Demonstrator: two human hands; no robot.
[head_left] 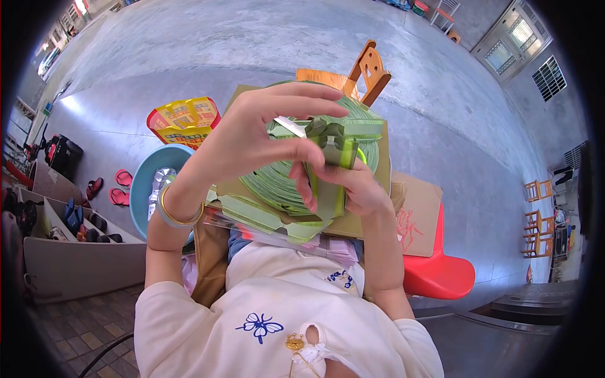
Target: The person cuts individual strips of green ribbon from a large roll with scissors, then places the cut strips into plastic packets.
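Note:
Both of my hands are raised in front of me over a stack of flat green paper cut-outs lying on a cardboard sheet. A folded green paper piece is held between them. My left hand pinches its upper part, with a small silver strip at the fingertips. My right hand grips its lower part from beneath. More green cut-outs stick out toward my lap.
A blue basin with silvery pieces stands at left, beside a red and yellow printed bag. A wooden chair stands behind the stack, a red plastic stool at right. Sandals and a shoe rack lie far left.

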